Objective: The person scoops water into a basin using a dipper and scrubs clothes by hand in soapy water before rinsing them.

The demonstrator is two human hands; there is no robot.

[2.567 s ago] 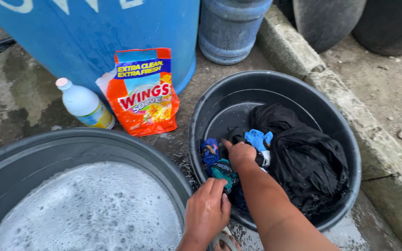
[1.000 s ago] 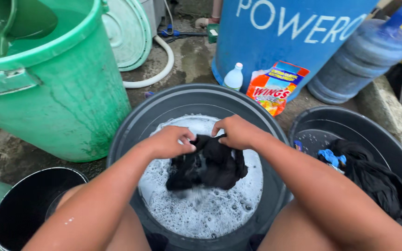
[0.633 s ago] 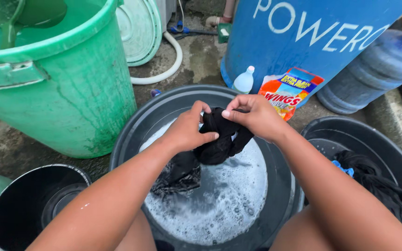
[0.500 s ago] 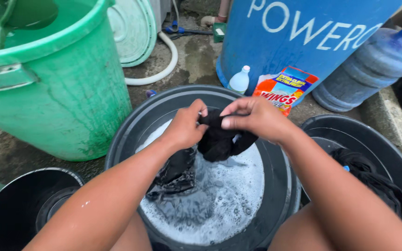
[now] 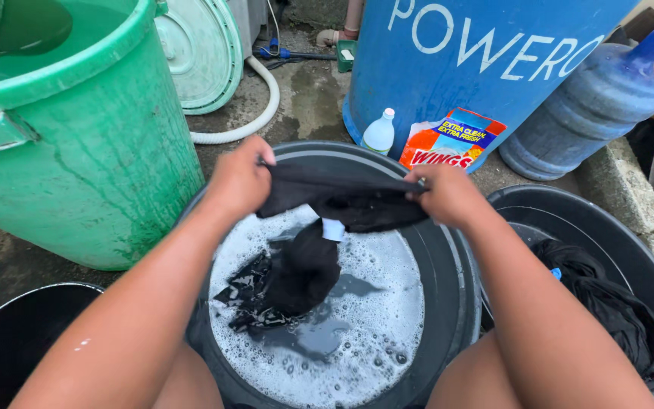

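Observation:
My left hand [image 5: 238, 180] and my right hand [image 5: 445, 194] each grip one end of a wet black garment [image 5: 319, 227], stretched taut between them above a dark round basin [image 5: 448, 303] full of soapy, foamy water. The garment's lower part hangs down into the suds. A small white label shows near its middle. Both forearms reach in from the bottom of the view.
A large green bucket [image 5: 92, 159] of water stands at left, a black basin [image 5: 630, 250] with dark clothes at right. Behind are a blue drum [image 5: 486, 60], a detergent packet [image 5: 448, 140], a small white bottle [image 5: 378, 135], a blue water jug [image 5: 599, 106], a hose and a pale green lid [image 5: 202, 53].
Earlier my hands reached into the right basin's clothes. Then they scrubbed a bunched black garment over the suds; now they have pulled apart and hold it stretched wide.

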